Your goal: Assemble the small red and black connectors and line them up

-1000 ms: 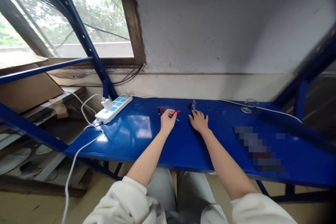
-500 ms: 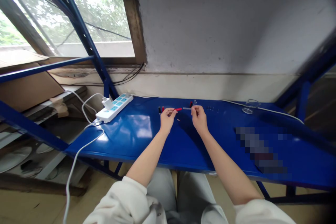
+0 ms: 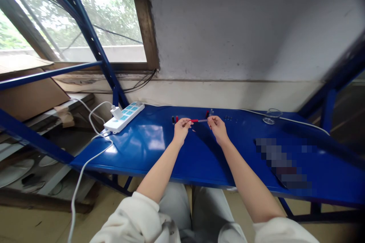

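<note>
My left hand is closed in a pinch on a red pen cap, whose tip sticks out to the right. My right hand pinches the far end of a clear, thin pen barrel. Cap and barrel lie in one line just above the table and appear to meet end to end; how far one sits inside the other is too small to tell. Behind my left hand stand a black cap and a red cap. Beyond my right hand are dark red pieces and clear pieces.
The blue table runs against the wall. A white power strip with a plug and cables lies at its left. Small clear bits and a coil of clear tubing are toward the back right. A pixelated object lies at right.
The small gap between the red cap and the clear barrel has closed. My right hand has shifted slightly down; the left has hardly moved.
</note>
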The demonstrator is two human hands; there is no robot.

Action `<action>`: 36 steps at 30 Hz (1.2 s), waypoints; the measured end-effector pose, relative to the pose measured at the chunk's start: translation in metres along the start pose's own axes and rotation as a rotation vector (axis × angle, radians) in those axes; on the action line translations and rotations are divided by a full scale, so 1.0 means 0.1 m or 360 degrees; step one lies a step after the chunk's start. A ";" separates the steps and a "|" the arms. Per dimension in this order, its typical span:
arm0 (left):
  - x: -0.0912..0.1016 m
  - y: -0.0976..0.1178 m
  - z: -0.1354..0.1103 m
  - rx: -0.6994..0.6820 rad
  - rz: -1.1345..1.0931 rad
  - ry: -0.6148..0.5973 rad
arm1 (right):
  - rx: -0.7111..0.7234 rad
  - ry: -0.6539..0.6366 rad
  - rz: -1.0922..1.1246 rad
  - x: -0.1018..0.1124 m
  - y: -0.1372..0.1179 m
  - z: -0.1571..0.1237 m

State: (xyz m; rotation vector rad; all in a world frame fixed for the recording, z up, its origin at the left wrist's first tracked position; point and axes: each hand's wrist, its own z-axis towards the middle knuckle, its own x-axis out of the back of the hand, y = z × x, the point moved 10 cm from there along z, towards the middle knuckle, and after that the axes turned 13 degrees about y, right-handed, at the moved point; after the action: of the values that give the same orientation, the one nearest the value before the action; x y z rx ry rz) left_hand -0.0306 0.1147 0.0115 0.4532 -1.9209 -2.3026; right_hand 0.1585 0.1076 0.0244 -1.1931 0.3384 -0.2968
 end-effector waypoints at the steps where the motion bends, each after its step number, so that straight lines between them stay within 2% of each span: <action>1: -0.01 0.00 0.00 0.0011 0.0000 -0.0017 | -0.0027 -0.0012 0.0013 0.00 0.01 0.01; 9: -0.12 0.09 -0.09 0.0026 0.0055 -0.0175 | -0.0164 -0.0057 0.0113 0.04 -0.02 0.01; 14: -0.25 0.05 -0.15 -0.0060 0.0091 -0.0362 | -0.0192 -0.0240 0.0011 -0.13 -0.03 -0.09; 17: -0.26 0.02 -0.12 -0.0115 0.0074 -0.0362 | -0.0173 -0.0278 -0.0021 -0.19 -0.02 -0.13; 20: -0.24 0.07 -0.13 -0.0251 0.0110 -0.0317 | -0.0143 -0.0277 -0.0056 -0.20 0.00 -0.13; 24: -0.20 0.25 -0.21 -0.0485 0.0254 -0.0206 | -0.0021 -0.0301 -0.0232 -0.22 0.02 -0.14; 27: -0.27 0.46 -0.24 -0.0704 0.0445 -0.0245 | 0.0098 -0.0302 -0.0371 -0.24 0.03 -0.16; 29: -0.41 0.67 -0.23 -0.0953 0.0647 -0.0381 | 0.0159 -0.0279 -0.0431 -0.24 0.02 -0.16; 32: -0.67 1.02 -0.17 -0.1380 0.0912 -0.0710 | 0.0216 -0.0222 -0.0464 -0.20 -0.03 -0.17; 34: -0.78 1.18 -0.03 -0.1479 0.1083 -0.0858 | 0.0243 -0.0204 -0.0485 -0.19 -0.08 -0.18; 36: -0.82 1.25 0.18 -0.1443 0.1270 -0.0889 | 0.0263 -0.0215 -0.0516 -0.19 -0.12 -0.20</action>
State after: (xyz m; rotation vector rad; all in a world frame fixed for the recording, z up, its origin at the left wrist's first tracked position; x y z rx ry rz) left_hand 0.0285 0.1299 0.1491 -0.9286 -0.6853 -2.4334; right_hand 0.1329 0.0939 0.0314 -1.0959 -0.0003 -0.5124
